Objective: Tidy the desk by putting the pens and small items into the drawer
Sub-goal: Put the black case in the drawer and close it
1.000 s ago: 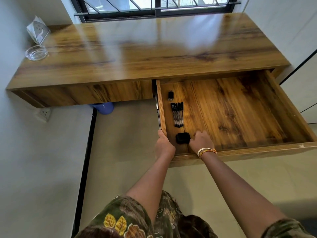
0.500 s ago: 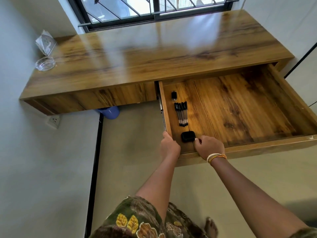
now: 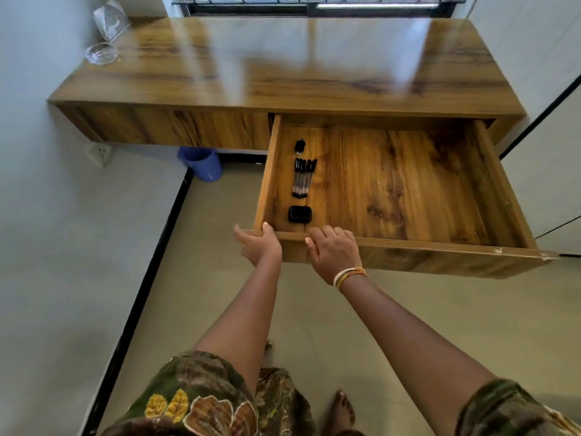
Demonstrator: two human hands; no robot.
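The wooden drawer (image 3: 408, 247) stands pulled out from the right half of the desk (image 3: 283, 73). Along its left side lie a small black clip-like item (image 3: 299, 146), several black pens (image 3: 303, 177) in a bundle, and a black case (image 3: 300, 214) nearest the front. My left hand (image 3: 259, 243) rests at the drawer's front left corner, thumb on the rim, fingers spread. My right hand (image 3: 334, 251) lies on the front rim just right of the case, fingers curled over the edge, holding nothing else.
A glass ashtray (image 3: 102, 53) and a clear stand (image 3: 110, 19) sit on the desk's far left corner. A blue bin (image 3: 201, 163) is on the floor under the desk. A wall socket (image 3: 100, 152) is at left, my bare feet below.
My right hand has come off the black case and drawn back onto the drawer's front rim. My left hand shifted from the side rail to the front corner. The camera moved back.
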